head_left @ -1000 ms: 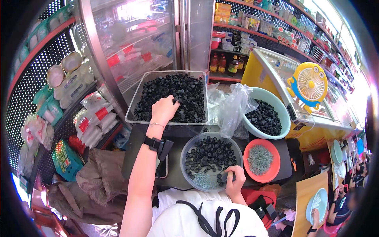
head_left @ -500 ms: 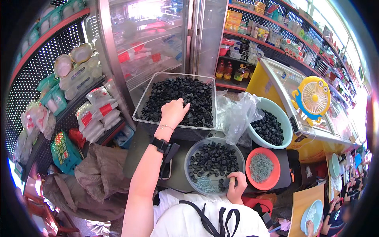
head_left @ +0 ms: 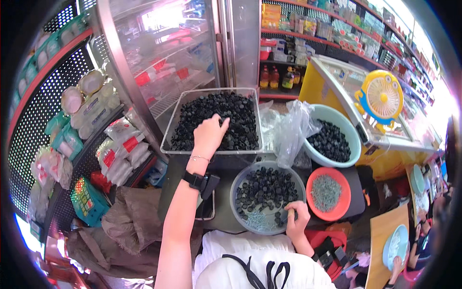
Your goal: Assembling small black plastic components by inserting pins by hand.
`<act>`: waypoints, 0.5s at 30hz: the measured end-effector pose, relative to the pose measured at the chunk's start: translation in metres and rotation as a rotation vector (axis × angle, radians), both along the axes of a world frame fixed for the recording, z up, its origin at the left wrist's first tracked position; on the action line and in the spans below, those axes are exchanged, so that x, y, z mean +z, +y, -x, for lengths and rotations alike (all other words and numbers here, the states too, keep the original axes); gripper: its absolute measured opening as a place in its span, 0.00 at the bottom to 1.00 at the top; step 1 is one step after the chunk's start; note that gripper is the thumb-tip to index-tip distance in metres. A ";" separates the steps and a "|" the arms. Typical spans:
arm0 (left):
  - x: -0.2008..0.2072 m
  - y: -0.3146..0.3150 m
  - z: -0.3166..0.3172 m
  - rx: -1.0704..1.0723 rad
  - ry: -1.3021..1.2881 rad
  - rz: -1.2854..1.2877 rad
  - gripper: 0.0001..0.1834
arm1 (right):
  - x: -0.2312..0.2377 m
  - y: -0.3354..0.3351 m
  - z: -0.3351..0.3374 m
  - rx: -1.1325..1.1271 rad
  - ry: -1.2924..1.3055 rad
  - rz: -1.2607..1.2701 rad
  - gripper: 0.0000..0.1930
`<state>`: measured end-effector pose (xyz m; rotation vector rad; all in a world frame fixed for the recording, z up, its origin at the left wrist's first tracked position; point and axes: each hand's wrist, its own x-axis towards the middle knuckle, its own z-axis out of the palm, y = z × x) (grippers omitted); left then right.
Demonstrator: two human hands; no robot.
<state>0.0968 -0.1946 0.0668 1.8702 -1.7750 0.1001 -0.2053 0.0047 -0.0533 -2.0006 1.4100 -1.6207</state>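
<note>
Over a large clear rectangular bin (head_left: 166,139) heaped with small black plastic caps (head_left: 236,113), my left hand (head_left: 209,136) reaches down, thumb and forefinger apart. Its other fingers are partly hidden. Nearer me stands a round grey basin (head_left: 234,192) with more black caps (head_left: 264,185) and a patch of pale metal screws (head_left: 260,220) at its near side. My right hand (head_left: 298,220) is at that basin's near right rim, its fingers curled together in a pinch. Whatever lies between those fingertips is too small to make out.
Right of the basin sits an orange-red bowl of screws (head_left: 326,192). Behind it are a light-blue basin (head_left: 353,151) of black caps and a crumpled clear plastic bag (head_left: 291,135). A yellow fan (head_left: 382,98) stands on a freezer. Brown sacking (head_left: 132,219) lies to the left.
The whole view has shifted a little. My left hand stays over the bin of caps, its thumb a bit farther from the forefinger. My right hand remains at the basin's rim.
</note>
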 end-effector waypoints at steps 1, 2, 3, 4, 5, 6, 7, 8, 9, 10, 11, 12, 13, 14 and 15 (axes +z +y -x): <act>0.004 0.001 0.000 -0.006 0.029 0.010 0.26 | -0.001 0.000 0.001 0.000 -0.009 0.002 0.05; 0.007 0.003 0.000 -0.010 0.058 0.019 0.26 | -0.002 -0.001 0.000 0.001 -0.017 0.002 0.05; 0.008 0.006 -0.001 -0.006 0.064 0.076 0.26 | -0.002 -0.003 -0.001 0.003 -0.021 0.001 0.05; 0.012 0.007 0.000 -0.003 0.074 0.105 0.26 | -0.002 -0.004 0.000 0.004 -0.022 0.000 0.05; 0.015 0.007 -0.003 -0.020 0.079 0.150 0.25 | 0.000 -0.003 -0.003 0.001 -0.034 0.006 0.05; 0.016 0.010 -0.004 -0.035 0.094 0.193 0.25 | 0.000 -0.004 -0.003 0.001 -0.031 0.016 0.05; 0.021 0.012 -0.001 -0.066 0.100 0.216 0.24 | -0.001 -0.004 -0.004 -0.002 -0.054 0.018 0.05; 0.027 0.015 0.004 -0.095 0.108 0.239 0.23 | -0.002 -0.005 -0.004 -0.004 -0.076 0.020 0.05; 0.033 0.020 0.007 -0.125 0.069 0.320 0.21 | -0.003 -0.005 -0.005 -0.002 -0.083 0.016 0.06; 0.042 0.028 0.015 -0.170 0.044 0.375 0.20 | -0.004 -0.004 -0.004 -0.007 -0.083 0.019 0.06; 0.052 0.040 0.025 -0.241 0.067 0.362 0.19 | -0.004 -0.005 -0.004 -0.012 -0.080 0.027 0.06; 0.061 0.055 0.040 -0.312 0.090 0.346 0.19 | -0.005 -0.004 -0.002 -0.018 -0.077 0.034 0.06; 0.067 0.071 0.057 -0.402 0.080 0.365 0.18 | -0.004 -0.002 -0.001 -0.016 -0.086 0.024 0.06; 0.068 0.083 0.068 -0.485 0.086 0.372 0.18 | -0.001 -0.004 -0.002 -0.016 -0.076 -0.003 0.06; 0.064 0.096 0.081 -0.545 -0.006 0.365 0.18 | -0.002 -0.005 -0.001 -0.013 -0.079 -0.003 0.05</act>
